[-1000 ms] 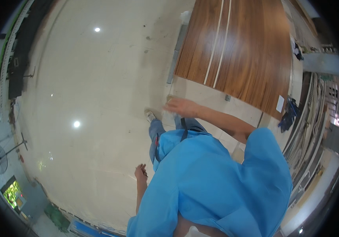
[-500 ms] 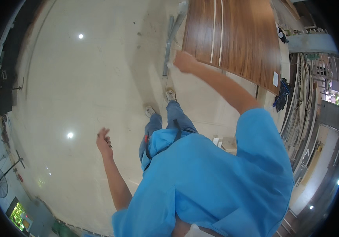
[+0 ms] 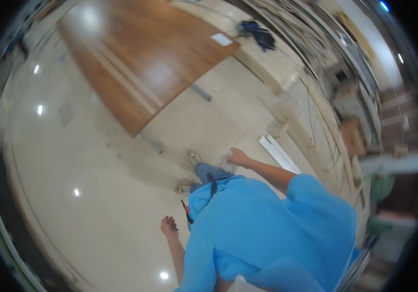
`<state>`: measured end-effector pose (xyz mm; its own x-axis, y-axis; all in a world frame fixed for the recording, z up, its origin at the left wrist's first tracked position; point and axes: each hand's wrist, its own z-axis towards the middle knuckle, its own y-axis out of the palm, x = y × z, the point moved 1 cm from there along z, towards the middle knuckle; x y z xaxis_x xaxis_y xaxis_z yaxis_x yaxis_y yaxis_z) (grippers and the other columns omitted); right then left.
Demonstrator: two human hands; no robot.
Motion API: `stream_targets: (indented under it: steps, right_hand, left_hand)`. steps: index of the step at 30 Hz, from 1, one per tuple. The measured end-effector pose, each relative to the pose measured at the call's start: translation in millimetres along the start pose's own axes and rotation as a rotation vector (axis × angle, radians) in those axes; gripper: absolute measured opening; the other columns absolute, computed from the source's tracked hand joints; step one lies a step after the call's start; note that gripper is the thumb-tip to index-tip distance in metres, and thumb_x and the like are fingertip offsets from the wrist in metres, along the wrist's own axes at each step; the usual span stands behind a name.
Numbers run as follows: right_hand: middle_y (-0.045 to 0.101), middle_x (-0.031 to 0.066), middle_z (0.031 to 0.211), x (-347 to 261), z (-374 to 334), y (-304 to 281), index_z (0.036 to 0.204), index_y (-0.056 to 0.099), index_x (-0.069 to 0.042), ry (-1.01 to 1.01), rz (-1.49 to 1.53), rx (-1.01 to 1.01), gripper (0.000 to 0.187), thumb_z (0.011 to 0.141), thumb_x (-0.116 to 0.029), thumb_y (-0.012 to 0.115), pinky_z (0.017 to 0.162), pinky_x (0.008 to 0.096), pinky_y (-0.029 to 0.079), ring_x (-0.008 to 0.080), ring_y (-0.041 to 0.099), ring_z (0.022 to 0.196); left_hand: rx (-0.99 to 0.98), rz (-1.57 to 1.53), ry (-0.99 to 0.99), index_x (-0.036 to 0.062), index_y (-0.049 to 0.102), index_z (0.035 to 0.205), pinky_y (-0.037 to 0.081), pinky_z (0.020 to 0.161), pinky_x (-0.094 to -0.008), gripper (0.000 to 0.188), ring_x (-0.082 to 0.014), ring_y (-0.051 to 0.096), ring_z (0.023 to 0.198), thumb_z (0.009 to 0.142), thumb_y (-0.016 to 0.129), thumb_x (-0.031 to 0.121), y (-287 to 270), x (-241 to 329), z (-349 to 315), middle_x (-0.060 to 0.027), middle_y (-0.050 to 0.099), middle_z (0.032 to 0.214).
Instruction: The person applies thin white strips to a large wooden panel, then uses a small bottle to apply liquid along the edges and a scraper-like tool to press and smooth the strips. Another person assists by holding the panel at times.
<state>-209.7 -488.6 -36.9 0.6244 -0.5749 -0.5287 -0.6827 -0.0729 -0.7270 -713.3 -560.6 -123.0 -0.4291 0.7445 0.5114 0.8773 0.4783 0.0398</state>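
My right hand (image 3: 238, 157) is closed on a crumpled, whitish see-through wad (image 3: 226, 159), perhaps plastic film, held low beside my legs. My left hand (image 3: 169, 226) hangs by my left hip, its fingers curled round a small, thin dark object (image 3: 175, 229) whose kind I cannot make out. Ahead of me lies a wide wood-grain panel (image 3: 170, 53) with two pale stripes along it, raised on grey metal legs (image 3: 201, 92). A white label (image 3: 221, 39) is on its far right corner. Neither hand touches the panel.
White strips (image 3: 279, 153) and long pale boards (image 3: 257, 73) lie on the floor to my right. A dark bag-like bundle (image 3: 256, 35) sits beyond the panel's corner. Further right stand a brown carton (image 3: 353, 137) and stacked long profiles (image 3: 311, 44).
My view has turned right, so the panel now appears further left and more of the right side shows. My right arm has dropped from near the panel's edge toward my legs.
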Motion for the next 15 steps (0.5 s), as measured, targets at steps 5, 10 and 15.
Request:
stream_targets:
  steps: [5, 10, 15]
  right_hand:
    - [0.073, 0.0232, 0.116, 11.8, -27.1, 10.7, 0.122, 0.07, 0.0, -0.006, 0.299, -0.172, 0.059, 0.074, -0.032, 0.082, 0.097, 0.044, 0.052, 0.0375, 0.068, 0.111]
    - [0.074, 0.016, 0.113, 92.4, 56.8, -83.7, 0.111, 0.079, -0.012, -0.112, 0.172, -0.401, 0.041, 0.083, -0.042, 0.078, 0.089, 0.0446, 0.051, 0.0348, 0.066, 0.097]
    - [0.06, 0.0275, 0.14, 201.6, 203.1, -383.0, 0.15, 0.042, 0.003, 0.158, 0.563, 0.762, 0.105, 0.072, -0.048, 0.09, 0.113, 0.0466, 0.043, 0.0409, 0.053, 0.136]
  left_hand:
    - [-0.154, 0.197, 0.316, 0.0007, 0.055, 0.134, 0.052, 0.065, -0.0272, 0.034, -0.0163, 0.064, 0.078, 0.11, 0.048, 0.024, 82.4, 152.8, 16.6, -0.0121, 0.069, 0.1]
    - [-0.169, 0.479, 0.444, 0.0028, 0.053, 0.132, 0.051, 0.06, -0.0268, 0.029, -0.0152, 0.064, 0.079, 0.109, 0.051, 0.021, 170.3, 209.5, -16.8, -0.01, 0.071, 0.102]
    - [-0.228, 0.494, 0.323, 0.0033, 0.052, 0.127, 0.05, 0.057, -0.0262, 0.028, -0.0141, 0.066, 0.077, 0.101, 0.059, 0.009, 233.2, 163.5, -61.4, -0.0103, 0.071, 0.101]
